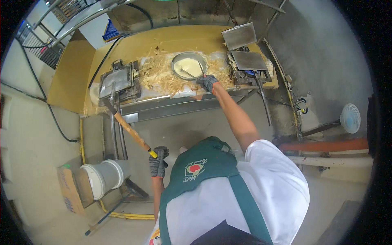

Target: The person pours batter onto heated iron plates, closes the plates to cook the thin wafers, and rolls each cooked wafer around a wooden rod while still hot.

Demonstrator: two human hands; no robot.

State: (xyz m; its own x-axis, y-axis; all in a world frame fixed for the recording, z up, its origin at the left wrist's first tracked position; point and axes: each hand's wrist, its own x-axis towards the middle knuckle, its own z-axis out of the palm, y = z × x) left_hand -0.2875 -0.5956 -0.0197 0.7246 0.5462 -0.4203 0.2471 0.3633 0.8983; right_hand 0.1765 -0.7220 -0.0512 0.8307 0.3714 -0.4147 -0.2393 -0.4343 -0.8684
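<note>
My right hand (207, 83), in a grey knit glove with an orange cuff, grips a thin utensil at the near rim of a metal bowl (176, 73). Pale batter (187, 65) lies in the bowl, where another metal utensil's end also rests. My left hand (158, 161), gloved alike, is closed at the yellow end of a long wooden handle (131, 132). That handle slants up to the left flat iron press (115, 83), where its far end is hard to make out. At right, an open hinged iron press (248, 60) sits over a burner with a blue flame (250, 73).
Pale shavings or crumbs (159, 76) surround the bowl on the metal-edged table (180, 102). Cardboard (134, 43) lines the back. Long press handles (265, 102) jut toward me. White buckets (102, 177) and a cardboard box (72, 190) stand lower left; a fan (350, 118) is at right.
</note>
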